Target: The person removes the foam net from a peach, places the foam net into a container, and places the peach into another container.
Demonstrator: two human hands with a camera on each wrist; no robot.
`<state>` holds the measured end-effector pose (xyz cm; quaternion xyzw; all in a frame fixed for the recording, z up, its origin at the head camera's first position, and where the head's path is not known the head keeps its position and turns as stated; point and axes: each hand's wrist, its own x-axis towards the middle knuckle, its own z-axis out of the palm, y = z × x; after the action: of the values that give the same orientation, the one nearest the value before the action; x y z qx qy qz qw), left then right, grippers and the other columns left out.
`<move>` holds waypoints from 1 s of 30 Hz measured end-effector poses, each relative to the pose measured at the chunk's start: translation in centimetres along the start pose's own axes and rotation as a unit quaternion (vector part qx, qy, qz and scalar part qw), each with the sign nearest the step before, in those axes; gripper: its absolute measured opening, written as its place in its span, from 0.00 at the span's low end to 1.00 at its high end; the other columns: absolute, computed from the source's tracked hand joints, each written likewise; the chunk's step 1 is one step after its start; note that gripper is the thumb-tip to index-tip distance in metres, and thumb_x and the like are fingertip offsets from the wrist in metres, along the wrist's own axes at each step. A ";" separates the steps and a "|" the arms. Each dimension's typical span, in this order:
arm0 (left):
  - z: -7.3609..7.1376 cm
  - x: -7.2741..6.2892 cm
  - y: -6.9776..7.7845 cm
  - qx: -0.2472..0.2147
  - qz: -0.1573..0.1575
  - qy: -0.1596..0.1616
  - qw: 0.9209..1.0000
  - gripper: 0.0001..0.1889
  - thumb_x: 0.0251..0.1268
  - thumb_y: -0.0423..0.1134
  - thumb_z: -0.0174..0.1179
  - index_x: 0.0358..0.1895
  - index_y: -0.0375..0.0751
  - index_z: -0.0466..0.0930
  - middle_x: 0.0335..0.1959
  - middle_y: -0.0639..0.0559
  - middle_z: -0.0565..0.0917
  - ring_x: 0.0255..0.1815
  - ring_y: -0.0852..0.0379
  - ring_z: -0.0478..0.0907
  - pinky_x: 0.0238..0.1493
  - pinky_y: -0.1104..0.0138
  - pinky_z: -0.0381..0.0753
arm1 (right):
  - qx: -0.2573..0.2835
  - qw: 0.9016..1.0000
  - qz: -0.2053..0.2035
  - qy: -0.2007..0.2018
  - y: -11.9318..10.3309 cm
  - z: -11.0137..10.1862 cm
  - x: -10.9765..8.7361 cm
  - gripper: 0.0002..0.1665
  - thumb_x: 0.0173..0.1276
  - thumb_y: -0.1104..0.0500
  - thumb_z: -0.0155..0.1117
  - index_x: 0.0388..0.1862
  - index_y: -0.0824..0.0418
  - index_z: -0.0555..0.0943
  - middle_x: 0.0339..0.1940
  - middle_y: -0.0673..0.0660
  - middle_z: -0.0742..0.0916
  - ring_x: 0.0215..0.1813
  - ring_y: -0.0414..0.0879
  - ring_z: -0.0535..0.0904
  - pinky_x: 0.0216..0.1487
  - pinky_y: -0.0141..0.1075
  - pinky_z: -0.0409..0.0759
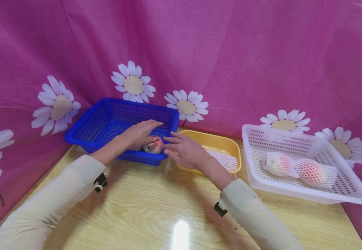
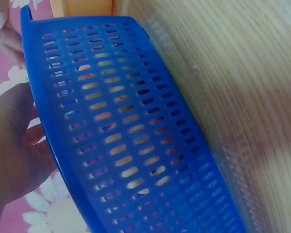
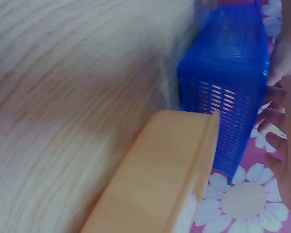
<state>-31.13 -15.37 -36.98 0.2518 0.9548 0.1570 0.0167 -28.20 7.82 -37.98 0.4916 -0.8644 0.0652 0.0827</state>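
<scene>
Nearest the camera, two pale sleeves (image 1: 48, 194) reach in over the tabletop's (image 1: 143, 208) near edge. A magenta daisy cloth (image 1: 246, 62) hangs behind. The white basket (image 1: 293, 191) takes up the tabletop's far right corner, the blue basket (image 1: 131, 158) its far left; between them, by the far edge, sits a yellow tray (image 1: 222, 144). The left hand (image 1: 141, 133), fingers extended, is over the blue basket's right end; the right hand (image 1: 188, 150) spreads empty fingers beside that basket's right rim. Two net-wrapped fruits (image 1: 312, 171) lie in the white basket, white foam netting (image 1: 224, 160) in the tray. A reddish fruit (image 1: 154, 146) lies in the blue basket's near right corner, under the left thumb; whether they touch, I cannot tell.
</scene>
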 end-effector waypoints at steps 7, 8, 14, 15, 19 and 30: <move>0.0 0.6 1.8 0.000 0.032 0.038 0.999 0.31 0.72 0.42 0.60 0.74 0.37 0.64 0.72 0.38 0.67 0.71 0.41 0.65 0.66 0.47 0.69 | -0.002 0.999 0.038 0.031 0.3 -1.7 -1.1 0.24 0.80 0.47 0.49 0.64 0.54 0.81 0.69 0.57 0.77 0.77 0.58 0.59 0.77 0.47 0.50; 0.0 0.6 2.0 0.001 0.033 0.040 0.999 0.31 0.72 0.42 0.60 0.74 0.37 0.64 0.72 0.38 0.68 0.71 0.41 0.65 0.67 0.47 0.69 | -0.001 0.998 0.044 0.038 0.3 -1.9 -1.3 0.24 0.80 0.46 0.49 0.64 0.53 0.81 0.69 0.56 0.77 0.77 0.58 0.59 0.77 0.49 0.50; 0.1 1.1 3.4 0.011 0.041 0.049 0.998 0.31 0.73 0.44 0.58 0.75 0.38 0.64 0.71 0.39 0.69 0.72 0.42 0.65 0.69 0.49 0.66 | -0.005 0.995 0.073 0.065 0.8 -2.5 -2.5 0.24 0.79 0.44 0.49 0.65 0.50 0.81 0.70 0.55 0.77 0.77 0.57 0.59 0.75 0.57 0.52; 0.1 1.2 3.6 0.014 0.042 0.049 0.998 0.31 0.73 0.45 0.58 0.75 0.39 0.64 0.71 0.39 0.69 0.72 0.42 0.65 0.69 0.49 0.66 | -0.007 0.995 0.077 0.068 1.0 -2.6 -2.7 0.24 0.79 0.44 0.49 0.66 0.50 0.80 0.70 0.55 0.76 0.77 0.57 0.59 0.74 0.58 0.52; 0.2 1.4 4.4 0.013 0.048 0.048 0.998 0.31 0.73 0.46 0.57 0.75 0.40 0.64 0.71 0.40 0.69 0.72 0.43 0.64 0.69 0.50 0.66 | -0.017 0.992 0.096 0.080 1.5 -2.9 -3.7 0.25 0.79 0.44 0.50 0.68 0.50 0.78 0.71 0.56 0.75 0.76 0.58 0.59 0.73 0.62 0.51; 0.5 1.2 7.0 0.015 0.089 0.056 0.994 0.30 0.74 0.47 0.58 0.74 0.40 0.66 0.70 0.41 0.70 0.69 0.42 0.68 0.66 0.49 0.70 | -0.049 0.986 0.136 0.081 2.5 -3.8 -5.9 0.26 0.77 0.43 0.51 0.69 0.47 0.78 0.72 0.55 0.75 0.76 0.61 0.58 0.73 0.65 0.48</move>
<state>-28.85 -8.90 -35.21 0.3268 0.9302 0.1576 -0.0546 -27.11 14.82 -35.54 0.3582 -0.9158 0.0725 0.1667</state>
